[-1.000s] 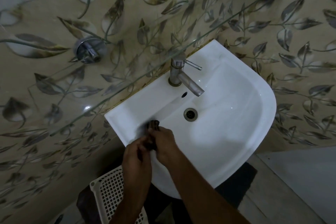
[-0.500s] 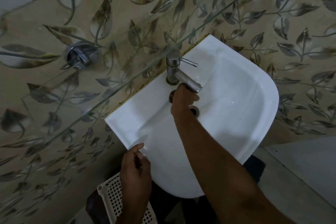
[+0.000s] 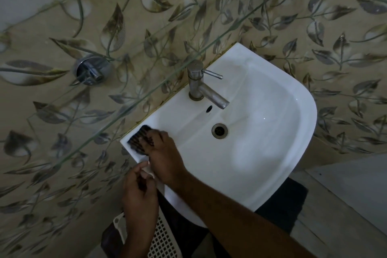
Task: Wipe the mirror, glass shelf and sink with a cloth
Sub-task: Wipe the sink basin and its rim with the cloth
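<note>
A white sink (image 3: 272, 132) is fixed to the leaf-patterned wall, with a steel tap (image 3: 201, 86) and a drain (image 3: 219, 130). My right hand (image 3: 165, 157) presses a dark striped cloth (image 3: 138, 139) onto the sink's left corner rim. My left hand (image 3: 139, 192) hovers just below that rim with its fingers curled and apart, holding nothing that I can see. The clear glass shelf (image 3: 146, 94) runs diagonally above the sink's left side. The mirror is out of view.
A white perforated basket (image 3: 163, 241) stands on the floor under the sink's left side, next to a dark mat (image 3: 282, 211). A chrome wall valve (image 3: 92, 71) sits behind the glass shelf. A grey tiled floor (image 3: 345, 195) lies at the right.
My right hand has left the tap and come back left with the cloth onto the sink's left corner. My left hand stays near the sink's left rim.
</note>
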`<action>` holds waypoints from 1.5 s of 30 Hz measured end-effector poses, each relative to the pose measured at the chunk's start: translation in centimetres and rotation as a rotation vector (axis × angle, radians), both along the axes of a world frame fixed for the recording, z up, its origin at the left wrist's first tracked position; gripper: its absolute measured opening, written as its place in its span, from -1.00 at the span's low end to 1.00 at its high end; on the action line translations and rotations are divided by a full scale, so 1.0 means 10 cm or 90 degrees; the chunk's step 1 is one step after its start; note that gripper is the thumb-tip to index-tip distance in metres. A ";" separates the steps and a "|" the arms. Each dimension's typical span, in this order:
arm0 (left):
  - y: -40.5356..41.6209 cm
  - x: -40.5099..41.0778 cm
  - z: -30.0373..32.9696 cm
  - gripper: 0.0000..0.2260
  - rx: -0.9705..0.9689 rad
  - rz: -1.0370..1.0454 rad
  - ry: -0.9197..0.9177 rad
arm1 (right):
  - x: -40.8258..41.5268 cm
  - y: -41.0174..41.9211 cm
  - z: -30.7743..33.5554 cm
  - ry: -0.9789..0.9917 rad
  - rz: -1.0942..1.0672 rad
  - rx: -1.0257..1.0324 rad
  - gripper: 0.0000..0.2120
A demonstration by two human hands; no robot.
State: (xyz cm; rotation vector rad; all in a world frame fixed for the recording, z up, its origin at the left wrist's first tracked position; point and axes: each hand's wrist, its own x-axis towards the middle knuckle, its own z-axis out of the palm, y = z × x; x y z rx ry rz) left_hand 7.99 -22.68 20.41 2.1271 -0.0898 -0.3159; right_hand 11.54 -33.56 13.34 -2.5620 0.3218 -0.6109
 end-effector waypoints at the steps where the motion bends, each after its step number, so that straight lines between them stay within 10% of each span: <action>1: 0.02 -0.01 0.02 -0.69 -0.003 0.003 0.001 | 0.07 -0.11 -0.02 -0.008 0.010 0.017 -0.60; 10: 0.21 -0.13 0.02 -0.76 0.042 0.051 0.008 | 0.11 -1.23 0.04 0.006 -0.170 -0.004 -0.47; 20: 0.27 -0.09 0.00 -0.76 0.024 0.018 -0.007 | -0.43 0.10 -0.12 -0.043 0.149 0.164 -0.54; 28: 0.27 -0.12 0.06 -0.78 0.036 0.013 -0.034 | -0.95 -0.44 -0.30 0.376 0.053 0.122 -0.54; 34: 0.32 -0.22 0.05 -0.80 0.037 -0.011 -0.038 | -0.49 -0.41 -0.12 0.446 -0.108 0.277 -0.54; 45: 0.28 -0.38 -0.09 -0.74 -0.014 -0.095 -0.067 | -1.12 0.31 0.50 0.220 0.021 0.227 -0.56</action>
